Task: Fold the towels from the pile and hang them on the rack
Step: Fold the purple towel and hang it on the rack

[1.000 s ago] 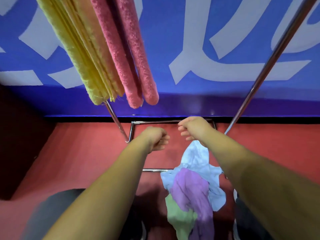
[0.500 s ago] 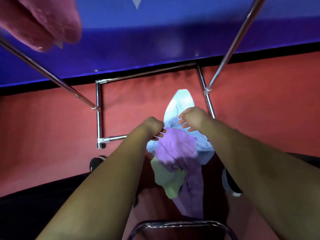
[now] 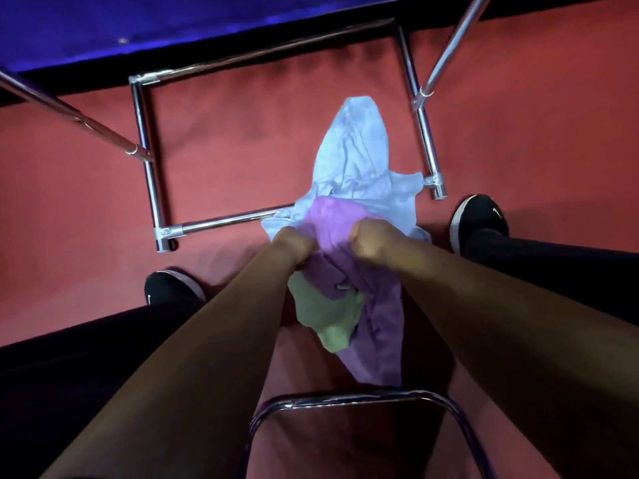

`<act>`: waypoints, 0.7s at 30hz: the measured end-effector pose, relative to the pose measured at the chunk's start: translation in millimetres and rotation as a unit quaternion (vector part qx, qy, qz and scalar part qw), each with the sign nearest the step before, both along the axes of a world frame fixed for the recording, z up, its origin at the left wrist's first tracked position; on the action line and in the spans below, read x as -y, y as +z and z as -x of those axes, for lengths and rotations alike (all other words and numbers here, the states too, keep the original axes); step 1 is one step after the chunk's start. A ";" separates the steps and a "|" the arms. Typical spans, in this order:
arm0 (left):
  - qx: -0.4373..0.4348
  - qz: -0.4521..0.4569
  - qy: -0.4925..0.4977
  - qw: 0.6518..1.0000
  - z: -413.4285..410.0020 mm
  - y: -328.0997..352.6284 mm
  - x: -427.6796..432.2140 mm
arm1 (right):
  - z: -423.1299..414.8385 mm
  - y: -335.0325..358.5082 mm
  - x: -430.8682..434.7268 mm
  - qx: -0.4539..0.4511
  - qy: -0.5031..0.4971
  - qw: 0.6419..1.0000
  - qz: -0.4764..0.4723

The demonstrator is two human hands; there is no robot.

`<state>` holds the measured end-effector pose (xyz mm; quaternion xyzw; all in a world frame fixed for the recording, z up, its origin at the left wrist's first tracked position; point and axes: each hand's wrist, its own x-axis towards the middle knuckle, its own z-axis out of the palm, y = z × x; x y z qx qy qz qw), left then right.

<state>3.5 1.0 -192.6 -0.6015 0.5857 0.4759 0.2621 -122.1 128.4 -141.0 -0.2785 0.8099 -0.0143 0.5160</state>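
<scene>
A pile of towels lies on the red floor between my feet: a light blue towel (image 3: pixel 356 157) at the far end, a purple towel (image 3: pixel 380 326) on top in the middle, and a green towel (image 3: pixel 328 316) partly under it. My left hand (image 3: pixel 290 243) grips the purple towel's left upper edge with curled fingers. My right hand (image 3: pixel 370 236) grips its right upper edge. The chrome rack's base frame (image 3: pixel 145 150) stands on the floor just beyond the pile; its hanging rail is out of view.
Two slanted chrome rack poles (image 3: pixel 446 57) rise at the left and right. My black shoes (image 3: pixel 479 219) stand on either side of the pile. A dark curved metal frame (image 3: pixel 345 402) sits close below me. A blue wall (image 3: pixel 138 25) borders the floor.
My view has tilted further down and the hung yellow and pink towels have left it. Both hands have dropped from in front of the rack onto the pile and closed on the purple towel.
</scene>
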 end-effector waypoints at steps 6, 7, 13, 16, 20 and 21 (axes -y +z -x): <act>-0.036 -0.013 -0.041 0.998 1.5 19.1 -1.5 | -11.0 -7.9 -8.6 -0.010 0.031 0.999 0.004; -0.049 -0.007 -0.039 0.998 0.1 17.9 -1.6 | -10.9 -6.3 -8.1 -0.010 0.030 0.999 0.006; -0.124 0.002 0.090 0.988 2.7 14.5 -1.2 | -12.6 -3.1 -1.5 0.001 0.045 0.999 0.024; -0.147 0.002 0.147 0.978 6.6 18.7 4.6 | -18.6 -4.1 1.4 0.009 0.075 0.997 0.020; -0.189 -0.018 0.169 0.967 9.4 32.0 12.7 | -23.8 -7.6 3.9 -0.042 0.063 0.996 0.037; -0.201 -0.030 0.180 0.962 9.6 34.4 14.8 | -24.0 -7.5 4.3 -0.049 0.044 0.997 0.040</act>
